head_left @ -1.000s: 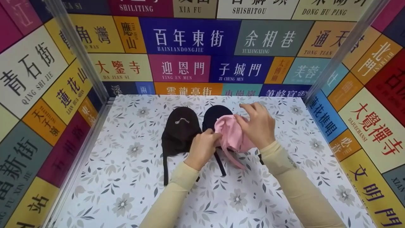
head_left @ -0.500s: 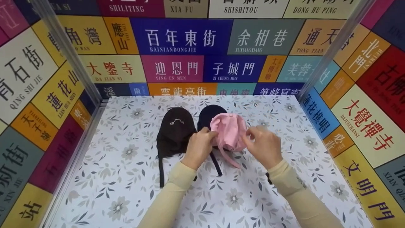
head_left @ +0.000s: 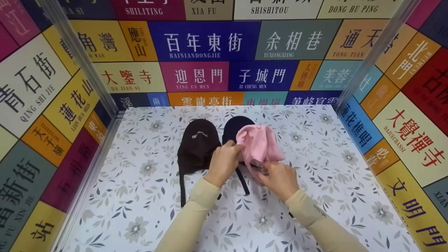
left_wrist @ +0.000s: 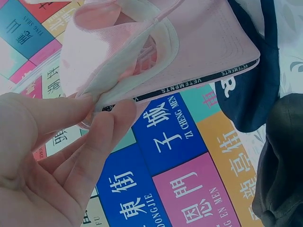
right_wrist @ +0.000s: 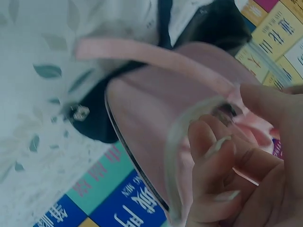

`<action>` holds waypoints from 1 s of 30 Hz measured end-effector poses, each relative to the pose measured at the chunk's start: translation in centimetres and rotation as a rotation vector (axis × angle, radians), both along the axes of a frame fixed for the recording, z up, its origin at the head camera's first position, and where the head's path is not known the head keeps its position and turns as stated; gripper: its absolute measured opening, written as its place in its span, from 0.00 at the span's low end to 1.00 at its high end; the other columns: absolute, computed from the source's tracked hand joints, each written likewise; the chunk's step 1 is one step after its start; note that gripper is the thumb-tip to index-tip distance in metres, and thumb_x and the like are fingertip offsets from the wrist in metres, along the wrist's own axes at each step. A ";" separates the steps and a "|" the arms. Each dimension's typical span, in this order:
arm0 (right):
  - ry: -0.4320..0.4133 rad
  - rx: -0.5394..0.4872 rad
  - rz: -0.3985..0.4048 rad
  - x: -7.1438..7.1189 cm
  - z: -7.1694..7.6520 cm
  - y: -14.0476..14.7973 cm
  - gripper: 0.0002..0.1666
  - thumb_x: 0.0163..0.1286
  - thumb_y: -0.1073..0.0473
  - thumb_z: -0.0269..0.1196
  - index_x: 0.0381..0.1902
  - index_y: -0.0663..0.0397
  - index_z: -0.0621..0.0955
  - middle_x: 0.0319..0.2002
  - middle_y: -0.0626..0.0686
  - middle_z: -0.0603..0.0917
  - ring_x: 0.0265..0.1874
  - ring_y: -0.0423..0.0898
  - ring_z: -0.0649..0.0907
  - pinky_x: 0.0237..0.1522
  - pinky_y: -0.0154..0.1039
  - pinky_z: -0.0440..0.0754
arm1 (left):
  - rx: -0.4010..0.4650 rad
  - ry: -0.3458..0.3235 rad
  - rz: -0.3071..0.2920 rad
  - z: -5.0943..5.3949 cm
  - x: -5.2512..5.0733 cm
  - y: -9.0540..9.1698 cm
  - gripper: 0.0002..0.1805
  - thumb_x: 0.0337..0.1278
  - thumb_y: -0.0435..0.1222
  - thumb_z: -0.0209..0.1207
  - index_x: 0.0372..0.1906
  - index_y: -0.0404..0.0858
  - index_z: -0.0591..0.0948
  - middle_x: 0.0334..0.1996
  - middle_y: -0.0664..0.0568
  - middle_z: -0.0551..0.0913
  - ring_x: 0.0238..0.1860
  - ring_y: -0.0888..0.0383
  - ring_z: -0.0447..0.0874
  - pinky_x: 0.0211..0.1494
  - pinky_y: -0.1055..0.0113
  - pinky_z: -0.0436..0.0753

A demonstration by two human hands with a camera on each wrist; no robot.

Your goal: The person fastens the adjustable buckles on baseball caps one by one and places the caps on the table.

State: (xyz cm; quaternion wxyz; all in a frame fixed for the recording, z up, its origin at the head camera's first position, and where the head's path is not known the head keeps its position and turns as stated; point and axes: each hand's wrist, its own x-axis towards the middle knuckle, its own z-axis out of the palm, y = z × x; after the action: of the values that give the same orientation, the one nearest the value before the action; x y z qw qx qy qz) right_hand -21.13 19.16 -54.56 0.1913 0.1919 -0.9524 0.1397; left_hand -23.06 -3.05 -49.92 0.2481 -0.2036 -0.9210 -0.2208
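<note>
A pink baseball cap (head_left: 260, 141) is held up over the table, its strap (right_wrist: 151, 57) hanging loose in the right wrist view. My left hand (head_left: 224, 163) pinches the cap's edge between thumb and fingers, near the black VETEMENTS trim (left_wrist: 187, 84) seen in the left wrist view. At the lower back of the cap, my right hand (head_left: 280, 179) pinches the strap end by a small metal buckle (right_wrist: 226, 112), partly hidden by the fingers. A navy cap (head_left: 238, 121) lies just behind the pink one, partly covered.
Left of the hands lies a black cap (head_left: 199, 148) with small white lettering and a long strap (head_left: 182, 190). The floral-patterned tabletop (head_left: 140, 210) is enclosed by walls covered in colourful sign panels (head_left: 206, 41).
My right hand has moved from the cap's upper right side down to its strap and buckle. My left hand keeps its grip on the left edge.
</note>
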 end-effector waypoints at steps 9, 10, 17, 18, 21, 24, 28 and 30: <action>-0.041 -0.029 -0.023 0.0 -0.7 -0.5 0.09 0.62 0.54 0.70 0.24 0.45 0.83 0.19 0.45 0.78 0.16 0.48 0.76 0.20 0.48 0.74 | 0.008 -0.017 -0.011 -0.1 0.1 -0.1 0.13 0.57 0.31 0.66 0.44 0.49 0.89 0.30 0.50 0.80 0.24 0.46 0.83 0.29 0.56 0.83; -0.045 -0.035 -0.020 0.0 -0.5 -0.5 0.08 0.63 0.54 0.69 0.25 0.46 0.84 0.19 0.45 0.78 0.16 0.48 0.77 0.20 0.48 0.74 | 0.007 -0.018 -0.011 -0.1 0.1 -0.1 0.13 0.56 0.30 0.66 0.44 0.49 0.89 0.30 0.50 0.80 0.24 0.46 0.83 0.29 0.56 0.83; -0.034 -0.099 0.028 -0.1 1.5 -0.7 0.08 0.68 0.54 0.66 0.29 0.47 0.86 0.19 0.45 0.79 0.17 0.48 0.78 0.21 0.46 0.76 | 0.005 -0.003 -0.001 -0.1 -0.2 -0.1 0.12 0.58 0.30 0.64 0.43 0.48 0.88 0.32 0.50 0.80 0.22 0.47 0.82 0.27 0.57 0.82; -0.037 -0.113 0.037 -0.1 1.8 -0.7 0.09 0.68 0.54 0.65 0.28 0.46 0.85 0.19 0.44 0.78 0.17 0.47 0.78 0.21 0.46 0.75 | 0.005 0.003 0.002 -0.1 -0.2 -0.1 0.11 0.59 0.30 0.64 0.43 0.48 0.88 0.32 0.50 0.80 0.22 0.47 0.81 0.26 0.57 0.82; -0.066 -0.162 0.066 0.1 2.9 -0.7 0.12 0.69 0.54 0.66 0.23 0.42 0.80 0.16 0.41 0.75 0.16 0.44 0.76 0.20 0.44 0.74 | 0.003 0.009 0.016 -0.2 -0.2 -0.1 0.08 0.61 0.32 0.63 0.42 0.47 0.86 0.32 0.50 0.79 0.21 0.46 0.81 0.25 0.56 0.82; -0.093 -0.205 0.109 0.1 4.2 -0.7 0.17 0.69 0.54 0.66 0.21 0.40 0.75 0.15 0.38 0.70 0.15 0.41 0.72 0.20 0.41 0.71 | -0.005 0.016 0.038 -0.3 -0.2 -0.2 0.05 0.63 0.35 0.63 0.41 0.47 0.85 0.34 0.49 0.79 0.21 0.46 0.81 0.24 0.55 0.81; -0.147 -0.283 0.185 0.0 6.0 -0.7 0.17 0.71 0.56 0.65 0.22 0.40 0.74 0.16 0.37 0.71 0.17 0.40 0.72 0.23 0.40 0.71 | -0.004 0.019 0.067 -0.4 -0.2 -0.3 0.04 0.63 0.37 0.63 0.41 0.47 0.85 0.38 0.50 0.80 0.22 0.45 0.82 0.23 0.53 0.81; -0.192 -0.336 0.220 -0.1 6.8 -0.7 0.16 0.73 0.56 0.63 0.23 0.41 0.75 0.17 0.38 0.72 0.18 0.40 0.73 0.24 0.39 0.72 | 0.005 0.019 0.075 -0.3 -0.2 -0.4 0.04 0.63 0.36 0.63 0.40 0.47 0.85 0.40 0.50 0.80 0.23 0.44 0.83 0.23 0.52 0.81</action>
State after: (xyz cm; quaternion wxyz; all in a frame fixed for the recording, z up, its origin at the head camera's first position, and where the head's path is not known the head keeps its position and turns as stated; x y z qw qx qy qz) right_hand -21.22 18.49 -47.71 0.1124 0.2460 -0.9030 0.3339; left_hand -23.26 -3.48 -50.25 0.2654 -0.1705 -0.9250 -0.2119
